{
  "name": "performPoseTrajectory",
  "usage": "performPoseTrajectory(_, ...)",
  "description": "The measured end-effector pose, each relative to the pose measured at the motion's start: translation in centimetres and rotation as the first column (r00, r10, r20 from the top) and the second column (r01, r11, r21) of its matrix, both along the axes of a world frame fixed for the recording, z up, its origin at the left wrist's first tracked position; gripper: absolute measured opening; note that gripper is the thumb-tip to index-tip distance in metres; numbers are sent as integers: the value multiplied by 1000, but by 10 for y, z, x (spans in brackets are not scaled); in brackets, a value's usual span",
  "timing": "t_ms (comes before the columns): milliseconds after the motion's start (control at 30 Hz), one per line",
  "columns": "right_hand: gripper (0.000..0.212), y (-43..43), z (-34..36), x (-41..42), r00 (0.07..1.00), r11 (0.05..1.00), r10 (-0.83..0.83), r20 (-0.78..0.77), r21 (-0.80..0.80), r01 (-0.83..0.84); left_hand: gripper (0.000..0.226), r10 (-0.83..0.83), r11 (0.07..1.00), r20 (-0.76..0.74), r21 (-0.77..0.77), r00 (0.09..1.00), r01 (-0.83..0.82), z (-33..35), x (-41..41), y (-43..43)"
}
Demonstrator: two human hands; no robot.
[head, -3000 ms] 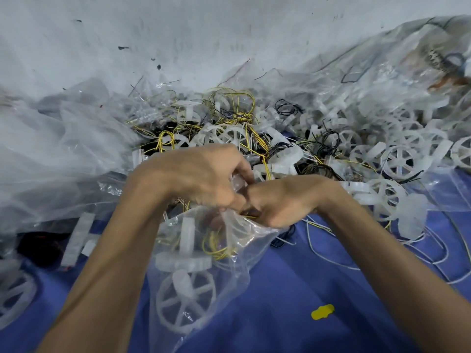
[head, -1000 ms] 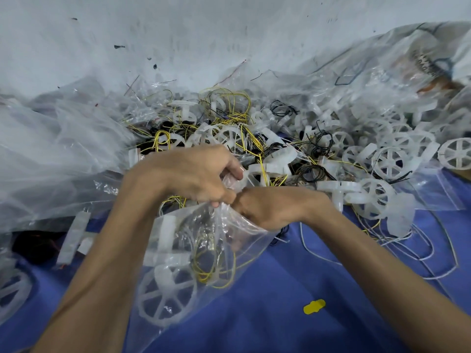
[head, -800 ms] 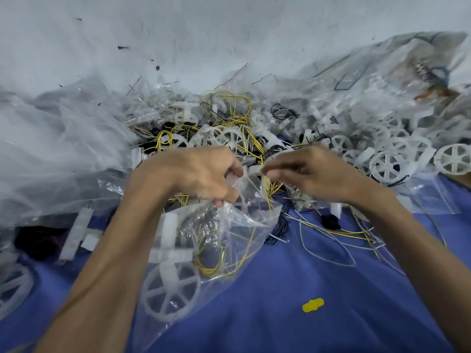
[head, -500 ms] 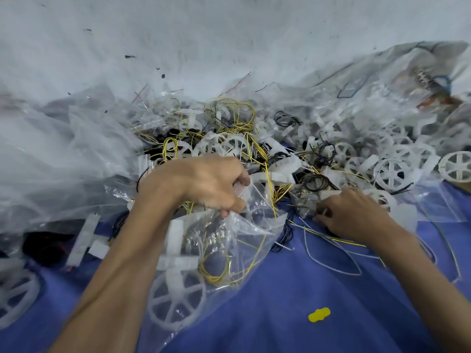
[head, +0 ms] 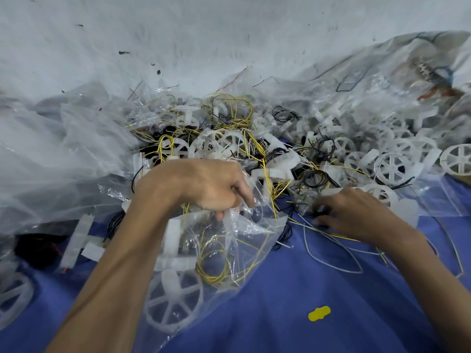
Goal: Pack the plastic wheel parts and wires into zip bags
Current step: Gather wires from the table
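My left hand [head: 204,184] grips the top edge of a clear zip bag [head: 244,240], whose mouth gapes to the right. Inside the bag lie a white spoked plastic wheel [head: 173,301], another white part and coiled yellow wires [head: 214,266]. My right hand [head: 356,212] rests palm down on the blue cloth at the edge of the heap, its fingertips on a small dark wire bundle [head: 318,214]; I cannot tell whether they pinch it. A heap of white wheel parts and yellow and black wires [head: 254,149] lies just beyond both hands.
Crumpled clear plastic sheeting [head: 51,159] lies at the left, and more bags [head: 382,77] lean on the white wall at the back right. Loose grey and white wires [head: 331,250] trail over the blue cloth [head: 305,276]. A small yellow scrap [head: 319,313] lies near the front.
My right hand let go of the bag's mouth and moved right, down onto the wires at the heap's edge. My left hand kept its grip on the bag, whose mouth now hangs open.
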State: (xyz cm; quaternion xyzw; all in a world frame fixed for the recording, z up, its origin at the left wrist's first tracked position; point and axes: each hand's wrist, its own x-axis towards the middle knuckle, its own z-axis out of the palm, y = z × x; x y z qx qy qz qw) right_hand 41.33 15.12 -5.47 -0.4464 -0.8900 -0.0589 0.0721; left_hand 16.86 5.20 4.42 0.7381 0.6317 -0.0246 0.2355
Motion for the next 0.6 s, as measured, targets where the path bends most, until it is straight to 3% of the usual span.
performPoseTrajectory(100, 22, -4, -2, -5, 896, 947, 279, -345, 251, -198, 36, 38, 999, -14, -21, 999, -39, -2, 0, 3)
performPoseTrajectory(200, 29, -9, -7, -14, 766, 872, 444, -465, 420, -250, 50, 24, 999, -22, -29, 999, -25, -2, 4, 1)
performPoseTrajectory(333, 31, -15, -14, -23, 710, 834, 510, -485, 479, -273, 70, 2, 1000, -52, 12, 999, -2, -4, 6, -1)
performPoseTrajectory(467, 27, -29, -11, -36, 569, 816, 574, -589, 470, -337, 85, 6, 1000, -24, -25, 1000, -7, -5, 8, -2)
performPoseTrajectory(600, 28, -50, -13, -53, 426, 871, 450, -785, 282, -402, 82, -31, 999, -59, -25, 998, 30, -4, 13, 0)
